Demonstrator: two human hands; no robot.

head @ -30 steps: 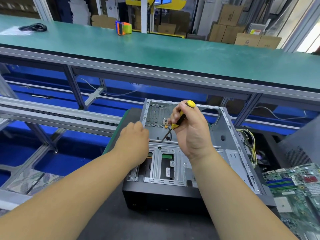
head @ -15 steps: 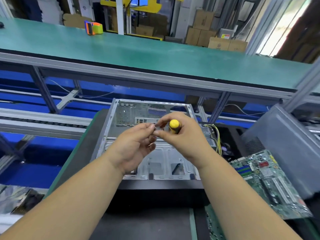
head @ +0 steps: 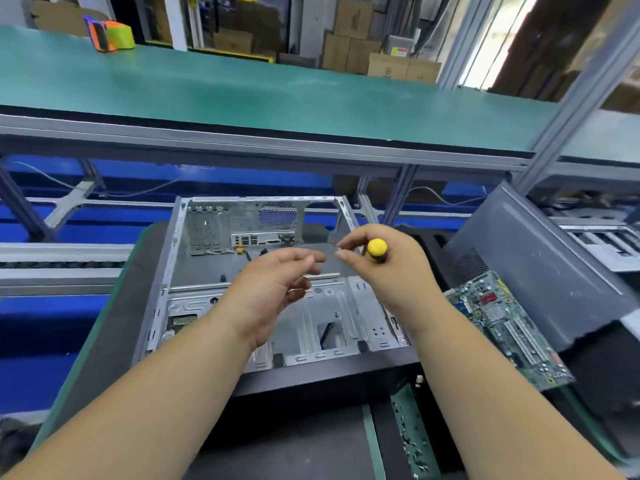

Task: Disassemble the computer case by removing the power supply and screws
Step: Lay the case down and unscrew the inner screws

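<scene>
**Gripping a screwdriver above the stripped computer case**

Head view: both hands hang over the open computer case point(head: 263, 271), which lies on its side on a dark mat point(head: 114, 327) with its open face up. The right hand point(head: 391, 271) is curled round a screwdriver point(head: 376, 250), whose yellow handle end points toward the camera; the shaft is hidden behind the fingers. The right thumb and forefinger meet at their tips toward the left, and whether something small sits between them cannot be told. The left hand point(head: 273, 289) floats just beside it, fingers loosely bent and pointing toward the right hand, holding nothing that shows; the fingertips of the two hands are near but apart.

Inside the case, the rear panel with its I/O shield point(head: 263, 239) and perforated fan grille point(head: 277, 213) faces the camera, and the bare metal drive bays point(head: 332, 323) lie nearest the person. No power supply shows inside the case.

A green motherboard point(head: 505, 327) lies to the right of the case, resting against a dark grey side panel point(head: 540, 265). A narrow green tray point(head: 412, 434) at the bottom holds many small screws. Behind, a long green workbench point(head: 277, 95) carries an orange and green tape dispenser point(head: 109, 33), with cardboard boxes point(head: 363, 50) beyond.
</scene>
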